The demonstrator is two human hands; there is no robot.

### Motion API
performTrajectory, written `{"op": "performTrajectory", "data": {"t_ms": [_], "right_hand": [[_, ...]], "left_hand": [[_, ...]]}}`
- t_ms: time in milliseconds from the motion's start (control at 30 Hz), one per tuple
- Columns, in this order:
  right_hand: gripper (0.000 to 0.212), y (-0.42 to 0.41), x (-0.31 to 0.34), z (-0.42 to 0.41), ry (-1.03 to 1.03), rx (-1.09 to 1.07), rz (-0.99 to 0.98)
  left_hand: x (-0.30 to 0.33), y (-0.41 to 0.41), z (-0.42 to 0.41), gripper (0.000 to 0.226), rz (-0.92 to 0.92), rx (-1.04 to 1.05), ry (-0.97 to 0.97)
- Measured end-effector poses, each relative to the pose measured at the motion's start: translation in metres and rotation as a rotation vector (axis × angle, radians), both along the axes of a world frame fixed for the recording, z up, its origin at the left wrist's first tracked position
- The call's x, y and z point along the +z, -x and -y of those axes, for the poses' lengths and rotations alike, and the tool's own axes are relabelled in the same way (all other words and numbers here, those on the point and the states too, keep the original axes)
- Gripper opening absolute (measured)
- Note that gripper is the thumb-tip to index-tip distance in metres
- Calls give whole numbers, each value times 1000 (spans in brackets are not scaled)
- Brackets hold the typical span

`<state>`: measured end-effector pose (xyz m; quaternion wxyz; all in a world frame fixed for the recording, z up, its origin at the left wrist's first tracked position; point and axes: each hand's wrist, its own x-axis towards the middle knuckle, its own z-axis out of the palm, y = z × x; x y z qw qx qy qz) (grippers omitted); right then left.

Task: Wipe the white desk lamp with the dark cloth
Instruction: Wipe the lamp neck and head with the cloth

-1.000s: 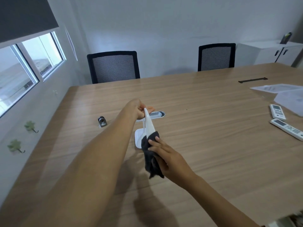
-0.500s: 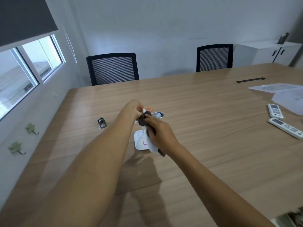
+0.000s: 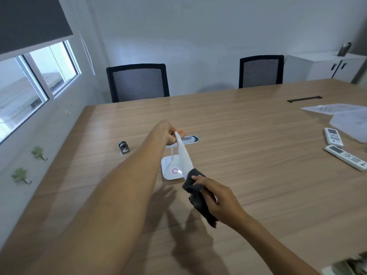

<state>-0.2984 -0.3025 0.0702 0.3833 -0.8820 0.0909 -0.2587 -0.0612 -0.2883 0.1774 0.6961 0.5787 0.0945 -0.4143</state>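
The white desk lamp (image 3: 183,155) stands on the wooden table (image 3: 248,175), its square base marked with a pink ring. My left hand (image 3: 165,132) grips the far end of the lamp's long head where it joins the thin stem. The dark cloth (image 3: 198,199) is bunched in my right hand (image 3: 220,201) and wrapped around the near tip of the lamp head, hiding that tip. Part of the cloth hangs below my fingers.
A small metal cylinder (image 3: 123,147) lies left of the lamp. An oval cable grommet (image 3: 190,139) sits just behind it. Two remotes (image 3: 333,137) (image 3: 345,158) and papers (image 3: 337,110) lie at the right. Two black chairs (image 3: 138,82) stand at the far edge.
My right hand has slid the cloth from the top of the lamp head, near my left hand, down to its near tip. My left hand has kept its grip.
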Motion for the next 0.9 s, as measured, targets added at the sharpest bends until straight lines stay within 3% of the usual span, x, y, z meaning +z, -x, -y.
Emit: {"op": "performTrajectory", "data": {"t_ms": [133, 233, 400, 600, 733, 900], "right_hand": [[37, -7, 31, -2, -229, -208, 102], [34, -37, 60, -4, -187, -269, 176], [26, -83, 67, -4, -7, -101, 136], [26, -49, 27, 1, 74, 54, 16], [22, -13, 12, 5, -51, 86, -39], [31, 11, -6, 11, -365, -56, -87]], "left_hand": [[2, 1, 1, 44, 5, 0, 6], [3, 2, 0, 42, -1, 2, 8], [5, -1, -4, 24, -25, -44, 2], [3, 3, 0, 42, -44, 12, 52], [3, 0, -1, 44, -62, 14, 62], [3, -5, -3, 42, -56, 15, 66]]}}
